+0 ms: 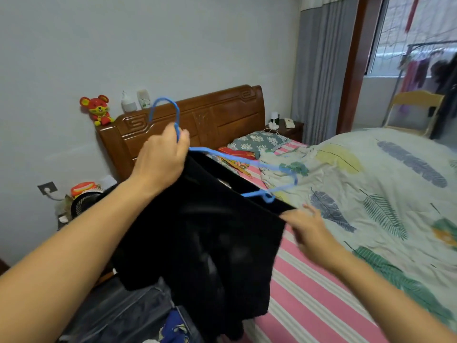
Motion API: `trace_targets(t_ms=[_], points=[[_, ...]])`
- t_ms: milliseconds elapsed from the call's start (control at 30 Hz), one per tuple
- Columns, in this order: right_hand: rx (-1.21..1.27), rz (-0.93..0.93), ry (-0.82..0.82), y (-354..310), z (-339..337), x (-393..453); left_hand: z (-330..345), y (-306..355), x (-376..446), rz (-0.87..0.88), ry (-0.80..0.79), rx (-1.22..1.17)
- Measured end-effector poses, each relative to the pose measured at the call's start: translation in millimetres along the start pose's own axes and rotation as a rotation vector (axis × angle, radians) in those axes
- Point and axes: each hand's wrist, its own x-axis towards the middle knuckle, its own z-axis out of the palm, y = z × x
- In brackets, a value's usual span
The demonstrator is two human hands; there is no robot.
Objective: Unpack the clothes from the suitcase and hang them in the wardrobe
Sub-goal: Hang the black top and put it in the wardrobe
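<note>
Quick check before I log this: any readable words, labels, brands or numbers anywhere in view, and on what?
None can be read.
Black garment: a small pale tag near the blue hanger, too blurred to read.
White bottles on the headboard: any markings too small.
Red toy mouse: no legible text.

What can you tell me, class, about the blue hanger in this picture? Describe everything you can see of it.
The blue hanger looks like thin plastic, with a rounded hook at the top and a small notch loop at its right shoulder end. It is held up in the air above the bed, tilted down to the right. The left hand grips its neck below the hook. A black garment hangs from it, covering its left side, while the right hand pinches the garment's edge.
</note>
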Motion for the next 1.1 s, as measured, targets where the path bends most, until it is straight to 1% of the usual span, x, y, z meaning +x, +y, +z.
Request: trace_targets(t_ms=[33, 100, 133, 200, 267, 300, 333, 367, 400, 433, 467, 533, 667, 733, 833, 867, 933, 967, 1033, 1100], points=[[-0.079, -0.046, 0.050, 15.3, -13.7, 3.6, 0.9, -7.3, -6.2, 0.089, -0.022, 0.027], [-0.234, -0.136, 0.056, 29.2, -44.1, 18.0, 6.5, -14.1, -21.3, 0.271, -0.063, 0.133], [-0.276, -0.180, 0.091, 29.2, -57.5, 25.4, 10.4, -16.9, -26.6, 0.324, -0.090, 0.182], [-0.267, -0.275, 0.205, 14.9, -76.0, 38.5, 16.0, -18.2, -32.8, 0.374, -0.121, 0.278], [-0.161, -0.337, 0.278, -11.8, -79.2, 55.5, 19.3, -13.0, -32.8, 0.391, -0.107, 0.287], [-0.082, -0.307, 0.295, -23.6, -76.0, 64.9, 19.9, -7.5, -32.4, 0.379, -0.082, 0.244], [0.015, -0.227, 0.271, -31.6, -72.0, 73.2, 17.9, -0.1, -31.5, 0.329, -0.069, 0.169], [0.104, -0.113, 0.184, -35.2, -67.8, 78.9, 14.8, 5.9, -29.5, 0.246, -0.075, 0.072], [0.162, -0.003, 0.059, -33.2, -61.1, 82.0, 11.9, 9.3, -27.6, 0.149, -0.098, -0.027], [0.167, 0.096, -0.065, -31.7, -54.4, 82.6, 8.1, 11.5, -27.1, 0.079, -0.116, -0.090], [0.111, 0.143, -0.150, -33.2, -48.7, 83.0, 5.4, 12.5, -28.5, 0.051, -0.121, -0.097], [-0.006, 0.100, -0.182, -44.0, -35.5, 88.2, 1.5, 19.9, -34.9, 0.051, -0.141, -0.060], [0.078, -0.075, -0.139, -94.5, -18.2, 116.2, 0.0, 31.6, -48.0, 0.133, -0.218, 0.046], [0.100, -0.062, -0.105, -99.2, -16.5, 125.9, -17.0, 6.8, -56.8, 0.113, -0.214, 0.051], [0.135, 0.019, -0.075, -94.5, -16.4, 129.8, -53.9, -63.3, -87.9, 0.062, -0.255, 0.177], [0.128, 0.000, -0.081, -98.5, -12.5, 133.2, -63.6, -84.2, -100.3, 0.039, -0.261, 0.203], [0.118, -0.092, -0.137, -117.6, 2.5, 142.3, -75.9, -109.7, -119.6, 0.001, -0.241, 0.231], [0.132, -0.133, -0.156, -130.5, 10.2, 145.4, -80.2, -117.9, -126.5, -0.017, -0.207, 0.241], [0.218, -0.156, -0.163, -145.2, 24.1, 151.3, -94.1, -134.3, -139.9, -0.086, -0.126, 0.258], [0.264, -0.157, -0.218, -144.7, 37.0, 154.1, -116.1, -155.0, -155.5, -0.174, -0.014, 0.247]])
